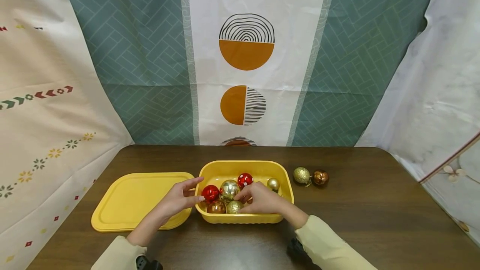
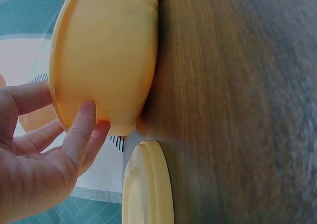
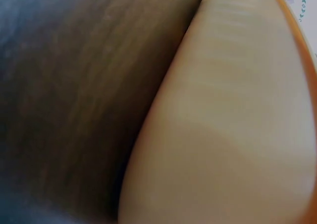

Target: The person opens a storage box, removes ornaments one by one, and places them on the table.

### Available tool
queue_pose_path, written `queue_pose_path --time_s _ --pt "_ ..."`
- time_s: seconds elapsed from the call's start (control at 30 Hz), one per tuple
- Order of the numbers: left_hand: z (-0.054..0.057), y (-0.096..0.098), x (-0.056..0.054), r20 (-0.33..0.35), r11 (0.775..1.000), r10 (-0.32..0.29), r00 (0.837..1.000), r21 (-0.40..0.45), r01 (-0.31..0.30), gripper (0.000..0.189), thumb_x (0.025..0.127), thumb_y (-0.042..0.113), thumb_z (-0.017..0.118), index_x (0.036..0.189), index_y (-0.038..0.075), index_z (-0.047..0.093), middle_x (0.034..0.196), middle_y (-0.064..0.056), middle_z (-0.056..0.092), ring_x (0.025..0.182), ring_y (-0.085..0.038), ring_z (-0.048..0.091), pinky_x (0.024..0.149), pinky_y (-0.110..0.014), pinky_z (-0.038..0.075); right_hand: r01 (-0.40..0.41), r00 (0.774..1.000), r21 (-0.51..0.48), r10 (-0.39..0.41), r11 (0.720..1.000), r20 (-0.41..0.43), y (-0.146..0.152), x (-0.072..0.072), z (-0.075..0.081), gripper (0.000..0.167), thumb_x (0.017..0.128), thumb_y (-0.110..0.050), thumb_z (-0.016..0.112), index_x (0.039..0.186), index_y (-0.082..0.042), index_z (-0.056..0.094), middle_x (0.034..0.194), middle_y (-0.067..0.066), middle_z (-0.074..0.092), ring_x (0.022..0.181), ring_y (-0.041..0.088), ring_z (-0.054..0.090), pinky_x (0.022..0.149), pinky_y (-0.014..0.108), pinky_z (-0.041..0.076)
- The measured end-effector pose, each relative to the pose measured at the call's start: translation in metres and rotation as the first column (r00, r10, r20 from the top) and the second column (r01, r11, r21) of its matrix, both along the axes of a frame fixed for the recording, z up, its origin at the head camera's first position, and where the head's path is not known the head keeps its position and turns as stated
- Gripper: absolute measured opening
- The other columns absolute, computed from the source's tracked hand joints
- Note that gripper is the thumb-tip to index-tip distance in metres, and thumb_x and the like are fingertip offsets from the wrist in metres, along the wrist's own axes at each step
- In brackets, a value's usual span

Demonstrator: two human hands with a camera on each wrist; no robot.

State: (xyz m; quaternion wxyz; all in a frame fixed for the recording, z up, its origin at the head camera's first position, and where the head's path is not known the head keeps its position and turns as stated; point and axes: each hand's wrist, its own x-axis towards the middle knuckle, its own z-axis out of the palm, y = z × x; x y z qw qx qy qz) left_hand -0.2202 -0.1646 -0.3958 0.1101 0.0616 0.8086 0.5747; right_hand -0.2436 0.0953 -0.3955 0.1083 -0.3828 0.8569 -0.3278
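My left hand [image 1: 179, 198] grips the left end of a yellow plastic box [image 1: 258, 218]. In the left wrist view its fingers [image 2: 79, 130] press the box's outer wall, with one finger reaching over the rim. My right hand [image 1: 262, 199] reaches over the front rim into the box, thumb and fingertips pinching a gold glitter bauble [image 1: 233, 207]. Around it lie a large shiny gold bauble [image 1: 229, 188], a red bauble [image 1: 211, 193], a copper bauble [image 1: 216, 207], a white-dotted red bauble [image 1: 245, 180] and a small gold bauble [image 1: 273, 184]. The right wrist view shows only the box's outer wall [image 3: 223, 110].
A yellow lid [image 1: 138, 199] lies flat on the dark wooden table [image 1: 356, 211], left of the box. Right of the box, a gold glitter bauble [image 1: 301, 175] and a copper bauble [image 1: 320, 177] sit side by side. A patterned curtain [image 1: 247, 107] hangs behind the table.
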Motion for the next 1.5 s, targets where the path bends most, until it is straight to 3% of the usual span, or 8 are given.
queue_pose_path --time_s 0.53,0.73,0.97,1.1,1.3,1.5 --pt "0.001 0.000 0.001 -0.005 0.999 0.007 1.000 -0.034 -0.007 0.058 0.081 0.009 0.066 0.134 0.003 0.043 0.135 -0.025 0.040 0.108 -0.035 0.053 0.081 -0.041 0.052 0.011 1.000 0.008 -0.011 1.000 -0.002 -0.001 0.002 0.000 0.024 0.075 -0.007 0.073 0.098 -0.001 0.069 0.094 0.007 0.068 0.077 0.010 0.064 0.069 0.019 0.051" --pt "0.001 0.001 0.000 -0.005 0.999 0.012 1.000 -0.032 -0.012 0.058 0.081 0.010 0.066 0.134 0.003 0.044 0.135 -0.025 0.040 0.108 -0.035 0.053 0.081 -0.041 0.051 0.025 0.999 -0.035 -0.024 0.999 0.027 0.005 0.001 0.003 0.028 0.074 -0.012 0.075 0.099 -0.002 0.069 0.095 0.006 0.067 0.079 0.009 0.063 0.071 0.020 0.052" --pt "0.001 0.001 0.001 -0.003 1.000 0.014 1.000 -0.016 -0.014 0.058 0.081 0.008 0.066 0.134 0.003 0.044 0.135 -0.025 0.040 0.107 -0.034 0.053 0.080 -0.040 0.052 0.062 0.989 -0.141 -0.042 0.988 0.141 0.025 0.001 0.022 0.035 0.074 -0.015 0.075 0.104 -0.001 0.067 0.104 0.009 0.065 0.091 0.020 0.063 0.077 0.030 0.053" --pt "0.001 0.000 0.002 -0.003 1.000 0.013 1.000 -0.014 -0.013 0.057 0.081 0.008 0.066 0.134 0.004 0.044 0.135 -0.024 0.040 0.107 -0.034 0.054 0.080 -0.040 0.052 0.096 0.981 -0.169 -0.065 0.981 0.183 0.039 0.001 0.031 0.036 0.075 -0.015 0.074 0.106 0.001 0.065 0.105 0.012 0.065 0.094 0.024 0.063 0.078 0.030 0.053" --pt "0.000 0.001 0.001 -0.003 1.000 0.014 1.000 -0.004 -0.014 0.058 0.081 0.007 0.066 0.134 0.003 0.044 0.135 -0.025 0.040 0.108 -0.034 0.053 0.080 -0.039 0.052 0.155 0.983 -0.176 -0.133 0.972 0.126 0.068 -0.001 0.039 0.042 0.075 -0.021 0.074 0.109 0.001 0.064 0.103 0.011 0.066 0.092 0.020 0.063 0.078 0.033 0.053" --pt "0.001 0.000 0.002 0.003 1.000 0.016 1.000 -0.016 -0.016 0.057 0.082 0.008 0.065 0.134 0.004 0.043 0.136 -0.025 0.039 0.110 -0.036 0.051 0.079 -0.039 0.052 0.220 0.974 -0.190 -0.205 0.957 0.097 0.101 -0.002 0.044 0.043 0.075 -0.021 0.074 0.110 0.002 0.063 0.101 0.013 0.066 0.092 0.022 0.064 0.075 0.026 0.053"
